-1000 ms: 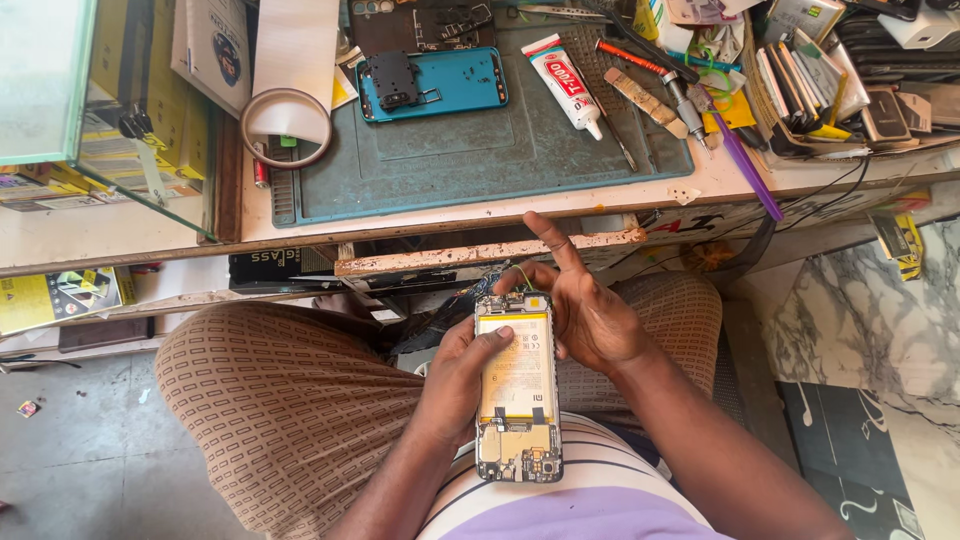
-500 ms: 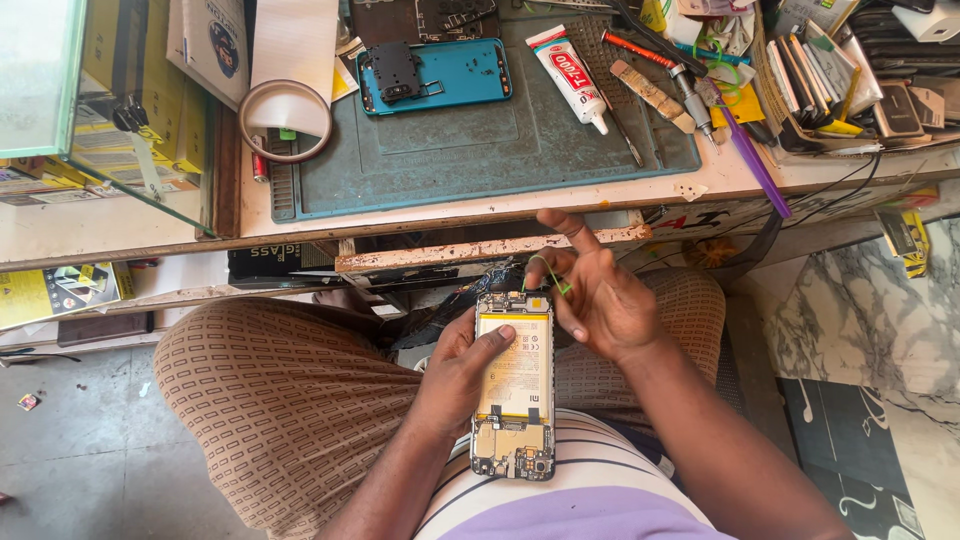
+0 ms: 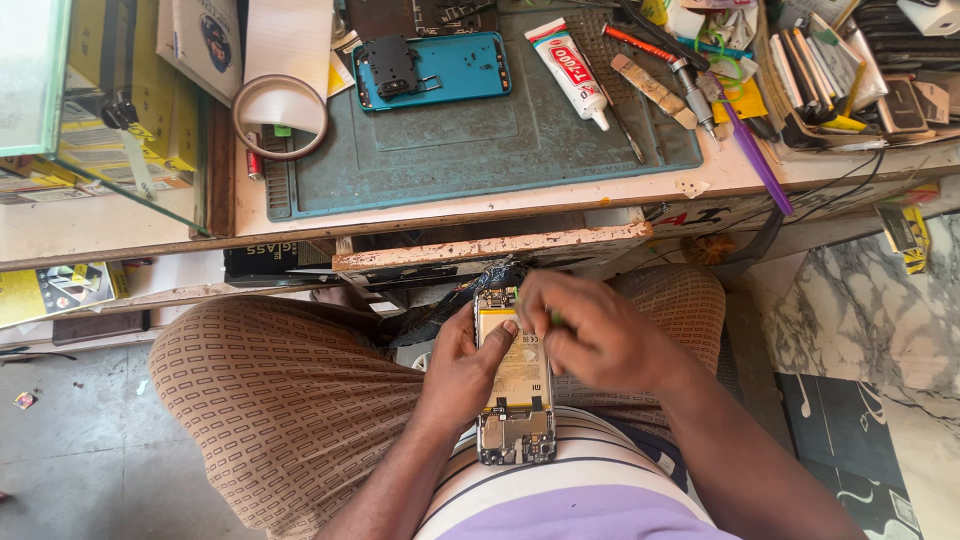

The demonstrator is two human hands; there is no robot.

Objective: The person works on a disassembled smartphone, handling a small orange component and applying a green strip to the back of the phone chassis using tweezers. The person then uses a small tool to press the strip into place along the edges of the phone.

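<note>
Two hands are working over the person's lap, below the bench edge. The left hand (image 3: 455, 375) is cradling an opened phone (image 3: 515, 385) from its left side, its fingers wrapped around the edge and the thumb lying on the pale yellow battery. The phone is lying lengthwise over the lap, back cover off, with its circuit board showing at the end nearest the striped shirt. The right hand (image 3: 590, 335) is pressing down on the phone's far half, its fingers (image 3: 540, 295) bent and blurred; something small and green is showing between them, too small to tell what it is.

Up on the bench (image 3: 500, 205), a grey-green work mat (image 3: 480, 140) is carrying a teal phone back cover (image 3: 450, 68) with a dark camera module piece on its left end. Just right of it, a white glue tube (image 3: 570, 70) with red lettering and a narrow nozzle is lying at a slant. A roll of brown tape (image 3: 280, 117) is sitting at the mat's left corner, overlapping a white sheet. Yellow boxes (image 3: 105, 140) are showing behind a glass panel at far left, and a yellow printed packet (image 3: 55, 290) is lying on the shelf below. A purple tool (image 3: 755, 155) is slanting over the bench edge at right, near a heap of tools and phone parts. A worn wooden drawer front (image 3: 490, 247) is jutting out between the bench and the hands.
</note>
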